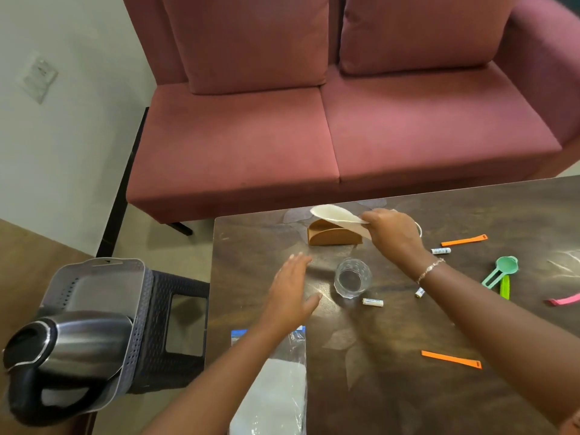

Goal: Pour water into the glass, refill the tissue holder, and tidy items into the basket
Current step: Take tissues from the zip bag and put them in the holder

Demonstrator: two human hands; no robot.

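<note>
I get soft, even indoor light, moderately bright, with only faint shadows. The table [392, 340] shows a pale sheen around the glass [353, 277] and a streak of glare at its right edge. The left hand [290, 296] smears slightly at the fingertips. The right hand [392, 230] and its tissue [332, 215] look fairly crisp. The sofa [314, 136] bows towards the frame's edges.

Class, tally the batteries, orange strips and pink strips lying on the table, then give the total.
Batteries: 3
Orange strips: 2
Pink strips: 1
Total: 6
</note>
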